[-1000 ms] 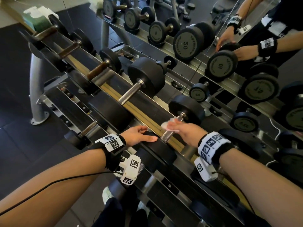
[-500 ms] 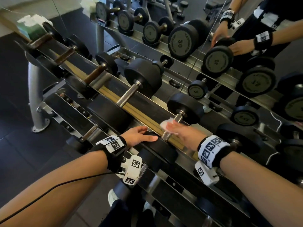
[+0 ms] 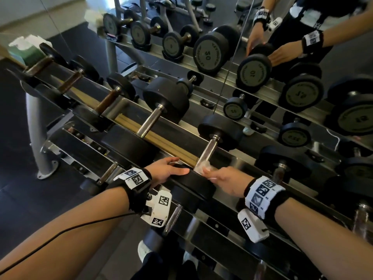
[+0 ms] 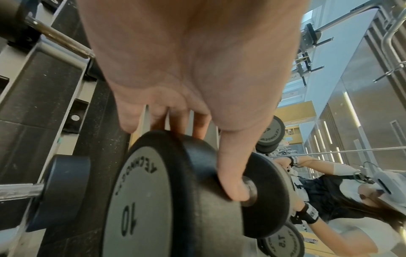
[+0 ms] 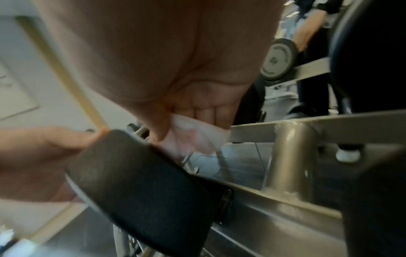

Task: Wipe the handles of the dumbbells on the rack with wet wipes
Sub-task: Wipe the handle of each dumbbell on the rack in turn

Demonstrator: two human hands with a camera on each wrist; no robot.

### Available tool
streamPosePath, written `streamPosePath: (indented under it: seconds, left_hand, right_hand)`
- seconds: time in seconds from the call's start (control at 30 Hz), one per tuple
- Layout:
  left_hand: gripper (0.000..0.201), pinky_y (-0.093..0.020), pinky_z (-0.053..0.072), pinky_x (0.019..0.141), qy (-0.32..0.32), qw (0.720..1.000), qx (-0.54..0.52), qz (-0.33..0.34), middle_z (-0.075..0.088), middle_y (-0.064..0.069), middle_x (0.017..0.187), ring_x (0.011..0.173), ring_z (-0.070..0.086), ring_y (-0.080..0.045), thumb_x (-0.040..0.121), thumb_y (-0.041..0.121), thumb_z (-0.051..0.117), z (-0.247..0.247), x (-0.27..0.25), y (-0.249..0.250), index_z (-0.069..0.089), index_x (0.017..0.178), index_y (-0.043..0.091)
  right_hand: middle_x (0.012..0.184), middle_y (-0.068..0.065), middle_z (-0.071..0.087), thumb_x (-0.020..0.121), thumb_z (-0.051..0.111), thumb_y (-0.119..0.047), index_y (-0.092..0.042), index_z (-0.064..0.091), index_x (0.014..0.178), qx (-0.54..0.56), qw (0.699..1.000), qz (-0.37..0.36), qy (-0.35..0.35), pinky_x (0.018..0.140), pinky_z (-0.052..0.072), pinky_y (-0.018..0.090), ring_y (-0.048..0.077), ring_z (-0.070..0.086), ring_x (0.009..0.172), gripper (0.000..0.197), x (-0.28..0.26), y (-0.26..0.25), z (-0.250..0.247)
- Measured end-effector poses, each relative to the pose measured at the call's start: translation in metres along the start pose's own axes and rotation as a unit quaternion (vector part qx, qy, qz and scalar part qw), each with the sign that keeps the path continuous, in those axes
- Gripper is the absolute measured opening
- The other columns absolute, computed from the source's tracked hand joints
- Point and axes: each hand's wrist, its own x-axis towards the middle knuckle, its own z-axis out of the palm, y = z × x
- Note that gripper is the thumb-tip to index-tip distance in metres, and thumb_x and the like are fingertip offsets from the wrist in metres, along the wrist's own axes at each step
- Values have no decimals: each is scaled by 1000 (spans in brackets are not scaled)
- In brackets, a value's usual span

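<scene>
Two tiers of rack (image 3: pixel 129 110) run partly out of frame. Left hand (image 3: pixel 165 170) lies flat on the 10 dumbbell's (image 4: pixel 175 200) near head; right hand (image 3: pixel 224 178) pinches a wet wipe (image 3: pixel 203 165) around its handle (image 3: pixel 210 150), fingertips hidden.

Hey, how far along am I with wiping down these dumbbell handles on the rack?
Nothing tells for certain which handles are already wiped. In hand: your right hand holds the wet wipe at the near end of the 10 dumbbell's handle, while your left hand rests on its near weight. The shiny handle and the brownish handles further left may still be waiting.
</scene>
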Motion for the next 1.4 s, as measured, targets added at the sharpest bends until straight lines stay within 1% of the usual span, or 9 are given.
streamPosePath:
  seconds: [0.1, 0.27, 0.47, 0.57, 0.67, 0.87, 1.1, 1.3, 1.4]
  left_hand:
    - [77, -31, 56, 75, -14, 1000, -25, -6, 60, -7, 127, 101, 65, -21, 82, 5, 75, 3, -3, 9, 39, 148, 24]
    - [74, -35, 54, 85, -10, 1000, -20, -11, 62, -6, 122, 107, 64, -23, 82, 6, 75, 3, -3, 7, 42, 146, 23]
    - [74, -40, 47, 98, 0, 1000, 4, -15, 61, -3, 128, 112, 61, -21, 79, 14, 80, -2, 2, 1, 46, 144, 29]
    - [71, -28, 48, 73, 2, 1000, 12, -18, 60, 6, 116, 99, 59, -11, 79, 17, 81, -1, 2, 2, 48, 141, 31]
    - [70, -27, 46, 67, 1, 1000, 22, -23, 59, 7, 117, 100, 58, -10, 78, 19, 81, -3, 3, 2, 49, 139, 32]
    - [71, -20, 52, 57, -6, 999, 31, -25, 61, 6, 119, 98, 63, -9, 78, 16, 81, -4, 5, 6, 49, 140, 31]
    - [67, -15, 53, 51, -7, 999, 38, -16, 64, 2, 117, 83, 69, -5, 82, 12, 77, -2, 6, 9, 48, 142, 26]
    - [65, -15, 53, 51, -15, 999, 31, -23, 61, -1, 124, 98, 64, -13, 84, 9, 75, -1, 2, 13, 48, 141, 25]
    - [61, -17, 54, 52, -23, 999, 15, -22, 62, -1, 122, 99, 64, -15, 85, 5, 72, 0, 1, 14, 49, 139, 23]
  right_hand:
    - [118, -2, 70, 101, 52, -28, -35, 71, 113, 133, 988, 34, 68, 105, 44, 34, 18, 60, 117, 23, -7, 24, -2]
    - [112, 7, 69, 101, 48, -22, -33, 69, 99, 326, 911, 42, 250, 103, 48, 48, 22, 62, 102, 23, 2, 35, -4]
    - [130, 18, 59, 103, 42, -14, -22, 62, 123, 490, 831, 73, 253, 110, 40, 52, 34, 57, 119, 29, 33, 10, 6]
    - [127, 16, 62, 103, 44, -12, -20, 63, 121, 569, 780, 90, 244, 111, 39, 51, 32, 58, 120, 28, 42, 3, 9]
    - [126, 16, 62, 103, 42, -9, -15, 60, 129, 631, 736, 86, 229, 109, 42, 50, 30, 61, 116, 32, 45, 4, 11]
    - [118, 9, 63, 103, 46, -16, -22, 64, 125, 626, 740, 67, 235, 103, 47, 41, 21, 62, 105, 28, 55, 3, 15]
    - [119, 1, 70, 100, 54, -23, -30, 72, 118, 528, 840, 0, 127, 96, 51, 29, 15, 67, 108, 26, 25, 26, 38]
    - [107, 12, 74, 94, 64, -19, -18, 77, 99, 666, 703, 21, 251, 92, 55, 30, 18, 73, 91, 13, 47, 20, 10]
    - [117, 7, 70, 97, 60, -25, -31, 78, 95, 618, 742, 33, 258, 109, 43, 39, 20, 66, 108, 19, 60, 12, 14]
